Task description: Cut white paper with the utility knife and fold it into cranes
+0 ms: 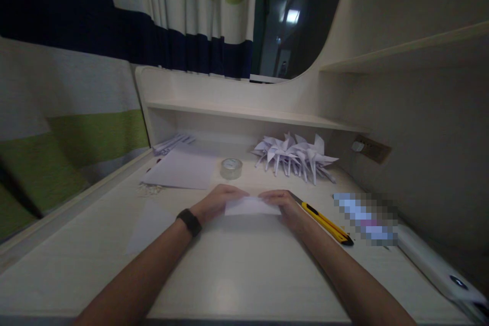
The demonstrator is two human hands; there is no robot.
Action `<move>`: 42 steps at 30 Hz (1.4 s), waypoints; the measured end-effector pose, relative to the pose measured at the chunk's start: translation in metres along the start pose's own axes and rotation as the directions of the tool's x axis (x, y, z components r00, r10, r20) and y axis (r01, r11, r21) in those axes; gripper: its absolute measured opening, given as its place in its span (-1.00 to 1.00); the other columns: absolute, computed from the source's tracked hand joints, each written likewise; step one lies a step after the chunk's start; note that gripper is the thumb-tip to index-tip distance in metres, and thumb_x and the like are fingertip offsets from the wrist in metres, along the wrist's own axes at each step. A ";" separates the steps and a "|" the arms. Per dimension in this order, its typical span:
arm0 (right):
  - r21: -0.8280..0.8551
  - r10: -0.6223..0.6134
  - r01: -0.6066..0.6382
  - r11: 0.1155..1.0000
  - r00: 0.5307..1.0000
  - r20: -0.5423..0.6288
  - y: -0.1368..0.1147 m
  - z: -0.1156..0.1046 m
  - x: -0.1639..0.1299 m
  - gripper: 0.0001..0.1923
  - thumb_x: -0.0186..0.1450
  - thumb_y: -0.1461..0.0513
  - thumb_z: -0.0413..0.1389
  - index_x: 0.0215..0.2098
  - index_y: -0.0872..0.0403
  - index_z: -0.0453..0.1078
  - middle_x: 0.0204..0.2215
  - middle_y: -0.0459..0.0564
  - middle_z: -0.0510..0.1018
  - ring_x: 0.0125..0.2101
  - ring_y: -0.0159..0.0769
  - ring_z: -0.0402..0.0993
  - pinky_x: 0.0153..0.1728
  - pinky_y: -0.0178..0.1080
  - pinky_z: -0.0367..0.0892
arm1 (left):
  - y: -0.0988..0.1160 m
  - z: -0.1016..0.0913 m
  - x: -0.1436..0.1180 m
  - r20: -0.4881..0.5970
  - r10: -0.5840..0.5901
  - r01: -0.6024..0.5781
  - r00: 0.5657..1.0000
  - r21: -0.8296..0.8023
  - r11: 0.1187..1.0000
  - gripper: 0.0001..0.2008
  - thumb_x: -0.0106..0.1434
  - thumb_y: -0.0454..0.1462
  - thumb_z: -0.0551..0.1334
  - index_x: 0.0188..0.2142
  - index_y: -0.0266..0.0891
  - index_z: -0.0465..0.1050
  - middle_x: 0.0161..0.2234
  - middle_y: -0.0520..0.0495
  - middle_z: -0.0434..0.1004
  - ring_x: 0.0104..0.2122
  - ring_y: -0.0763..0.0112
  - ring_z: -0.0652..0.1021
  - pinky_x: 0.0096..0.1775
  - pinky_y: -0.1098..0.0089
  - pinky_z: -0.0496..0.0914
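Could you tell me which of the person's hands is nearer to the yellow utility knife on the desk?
The right hand. It rests on the folded paper right beside the yellow utility knife, nearly touching its near end. The left hand is on the paper's far side.

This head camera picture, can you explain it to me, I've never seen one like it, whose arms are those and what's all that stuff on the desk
The camera sits on a person's head and looks forward and down, so both arms are that person's own; no machine is involved. The left hand, with a dark wristband, and the right hand press a small piece of white paper flat on the desk. Beside the right hand lies a yellow utility knife. Further back are a tape roll, a flat paper sheet and a pile of folded paper shapes. A blurred-out item lies at the right.
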State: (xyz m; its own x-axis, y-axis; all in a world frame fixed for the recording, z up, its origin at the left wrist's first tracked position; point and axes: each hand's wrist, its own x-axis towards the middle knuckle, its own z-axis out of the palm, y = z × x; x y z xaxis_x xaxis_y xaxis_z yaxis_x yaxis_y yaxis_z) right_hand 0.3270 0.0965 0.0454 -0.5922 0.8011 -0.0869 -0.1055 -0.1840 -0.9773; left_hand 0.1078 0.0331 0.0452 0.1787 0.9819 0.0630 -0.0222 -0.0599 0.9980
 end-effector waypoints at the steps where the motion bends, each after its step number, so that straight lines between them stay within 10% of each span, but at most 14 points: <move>1: -0.004 -0.006 0.006 1.000 1.000 0.004 0.001 0.000 0.000 -0.73 -0.13 0.27 0.31 -0.41 0.16 0.57 -0.55 -0.01 0.56 -0.60 -0.37 0.38 -0.57 -0.32 0.23 | -0.001 0.000 0.000 -0.011 0.011 -0.011 1.000 0.048 0.999 -0.71 0.13 -0.14 0.29 -0.28 -0.34 0.59 -0.32 -0.16 0.61 -0.38 0.35 0.51 -0.32 0.39 0.30; 20: -0.226 -0.118 0.109 0.968 0.993 -0.024 0.010 -0.004 0.006 -0.60 -0.06 0.05 0.34 -0.36 0.17 0.57 -0.51 0.00 0.59 -0.52 -0.35 0.38 -0.44 -0.30 0.19 | 0.001 -0.010 0.001 0.001 0.114 -0.104 0.993 0.421 0.901 -0.66 0.14 -0.11 0.28 -0.19 -0.32 0.58 -0.24 -0.18 0.62 -0.29 0.22 0.54 -0.25 0.33 0.34; 42: -0.226 -0.088 0.080 0.971 0.996 -0.025 0.007 -0.008 0.007 -0.55 -0.10 0.06 0.37 -0.30 0.14 0.57 -0.45 0.00 0.60 -0.50 -0.34 0.40 -0.42 -0.29 0.23 | 0.006 -0.003 -0.002 0.025 0.148 -0.145 0.989 0.426 0.893 -0.64 0.19 -0.09 0.23 -0.14 -0.29 0.56 -0.19 -0.16 0.60 -0.25 0.24 0.55 -0.22 0.36 0.36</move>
State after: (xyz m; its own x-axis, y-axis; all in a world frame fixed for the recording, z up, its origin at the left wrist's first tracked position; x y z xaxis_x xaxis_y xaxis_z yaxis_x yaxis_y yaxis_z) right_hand 0.3288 0.1057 0.0368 -0.5607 0.8280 -0.0051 0.0309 0.0148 -0.9994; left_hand 0.1045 0.0316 0.0514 0.1978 0.9574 0.2104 0.3733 -0.2720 0.8869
